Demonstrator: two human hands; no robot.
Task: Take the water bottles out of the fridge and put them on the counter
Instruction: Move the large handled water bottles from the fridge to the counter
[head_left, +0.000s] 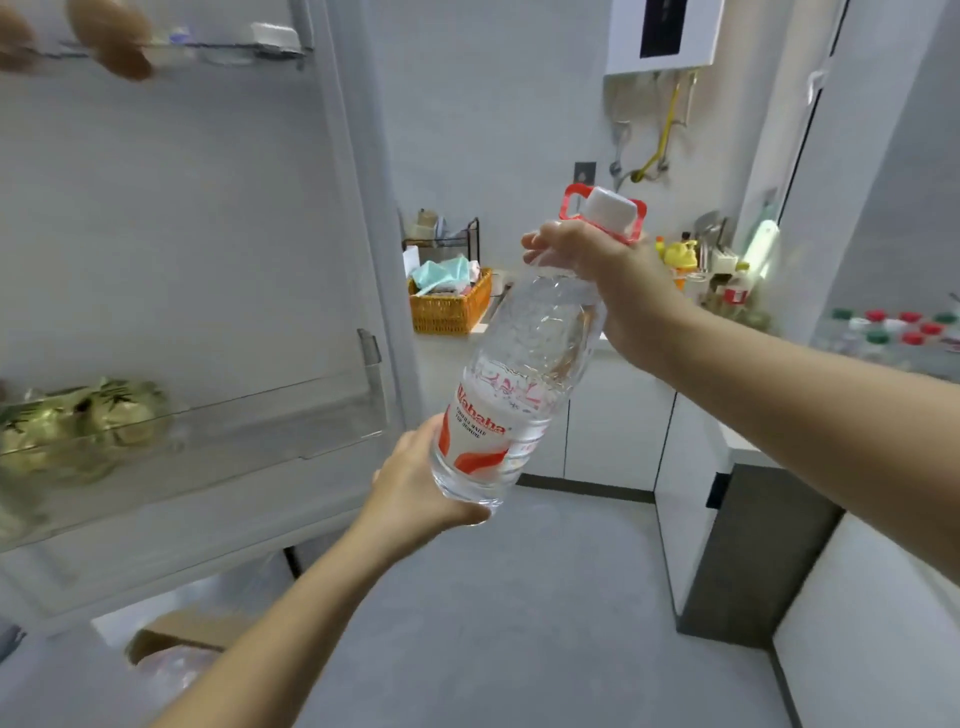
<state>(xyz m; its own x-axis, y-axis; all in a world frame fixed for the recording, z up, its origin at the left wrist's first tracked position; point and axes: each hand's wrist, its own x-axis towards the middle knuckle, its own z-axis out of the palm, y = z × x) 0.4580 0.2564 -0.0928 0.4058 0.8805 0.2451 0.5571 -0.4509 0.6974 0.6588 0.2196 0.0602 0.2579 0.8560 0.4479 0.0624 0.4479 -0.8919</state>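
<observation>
Your left hand (415, 478) cups the base of the water bottle (519, 374), with the fingers (467, 517) curled under its bottom and gripping it. The bottle is large and made of clear plastic, with water inside. It has a red-and-white Wahaha label (480, 421) low on the body, a white cap (610, 210) and a red carry handle (571, 200) at the neck. It is tilted, cap up and to the right, and is held in the air over the grey floor (545, 597), apart from both fridge and desk. Your right hand (608, 275) grips the neck just below the cap, fingers (540, 241) wrapped closed round it. To the left is the open fridge door (182, 234); its clear door shelf (234, 431) holds blurred green-gold packets (78, 415). Behind the bottle, the desk (447, 348) carries an orange wicker basket (449, 306). Far right is a cluster of small bottles with red and green caps (893, 327).
</observation>
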